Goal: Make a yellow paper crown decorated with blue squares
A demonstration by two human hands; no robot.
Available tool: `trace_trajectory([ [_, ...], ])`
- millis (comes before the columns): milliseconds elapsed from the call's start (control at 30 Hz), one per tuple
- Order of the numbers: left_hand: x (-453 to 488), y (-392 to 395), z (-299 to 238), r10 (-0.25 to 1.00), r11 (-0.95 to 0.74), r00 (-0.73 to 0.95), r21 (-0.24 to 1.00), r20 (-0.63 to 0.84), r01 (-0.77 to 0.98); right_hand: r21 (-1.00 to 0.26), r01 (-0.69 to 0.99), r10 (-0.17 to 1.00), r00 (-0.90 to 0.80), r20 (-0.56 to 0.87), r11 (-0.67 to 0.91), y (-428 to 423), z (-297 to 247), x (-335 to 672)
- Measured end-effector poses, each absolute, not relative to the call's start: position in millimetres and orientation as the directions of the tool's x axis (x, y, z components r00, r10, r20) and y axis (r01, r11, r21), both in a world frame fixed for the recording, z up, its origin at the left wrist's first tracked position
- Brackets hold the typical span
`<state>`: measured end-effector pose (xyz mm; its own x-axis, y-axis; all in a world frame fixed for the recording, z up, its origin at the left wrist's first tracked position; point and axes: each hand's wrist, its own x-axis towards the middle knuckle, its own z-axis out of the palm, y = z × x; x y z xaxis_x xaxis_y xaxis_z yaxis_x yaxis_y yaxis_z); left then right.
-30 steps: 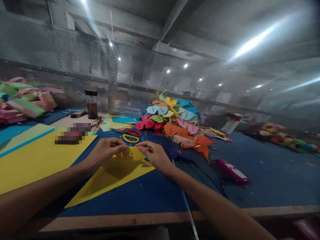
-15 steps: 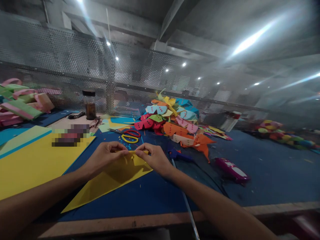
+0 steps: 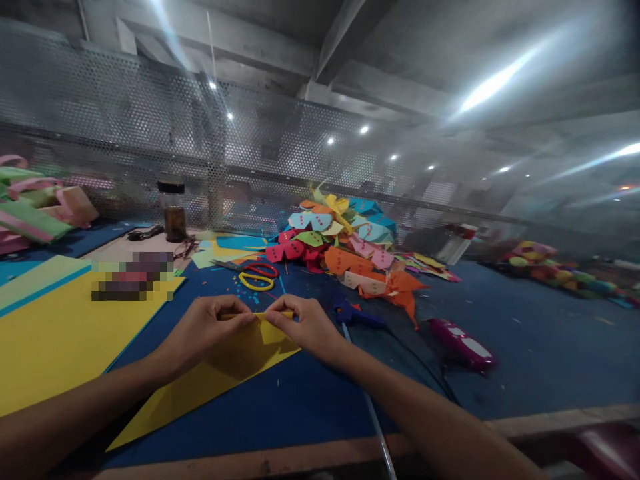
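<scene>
Both hands pinch the far edge of a yellow paper sheet (image 3: 200,393), which is rolled or folded over there into a narrow strip. My left hand (image 3: 200,333) grips the strip's left part between thumb and fingers. Close beside it, my right hand (image 3: 305,327) pinches the strip towards its right end. The rest of the sheet slants down to a point near the table's front edge, partly under my left arm. Just beyond the hands lie scissors (image 3: 257,283) with red and yellow handles. A blue glue gun (image 3: 357,313) rests right of my right hand.
Large yellow sheets (image 3: 50,353) lie at left, with a blurred-out item on them. Behind stands a dark-lidded jar (image 3: 175,213). A pile of colourful cut-paper shapes (image 3: 345,230) fills the back middle. A purple device (image 3: 463,343) and a clear stick (image 3: 375,427) lie on the blue tabletop.
The pinched strip and both hands sit slightly lower in view, and more of the rolled edge shows beneath my left fingers. The whole view has shifted a little.
</scene>
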<state>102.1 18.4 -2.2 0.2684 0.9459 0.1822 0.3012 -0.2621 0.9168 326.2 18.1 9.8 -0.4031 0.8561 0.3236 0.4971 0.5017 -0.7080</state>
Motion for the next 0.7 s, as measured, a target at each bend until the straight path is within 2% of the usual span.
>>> trace_trajectory([
  [433, 102, 16, -1, 0.963, -0.114, 0.265, 0.957, 0.041, 0.266, -0.759, 0.478, 0.886, -0.364, 0.287, 0.442, 17, 8, 328],
  [700, 98, 22, 2, 0.971, -0.115, 0.233, 0.959, 0.053, 0.259, -0.75, 0.492, 0.886, -0.372, 0.277, 0.441, 25, 6, 333],
])
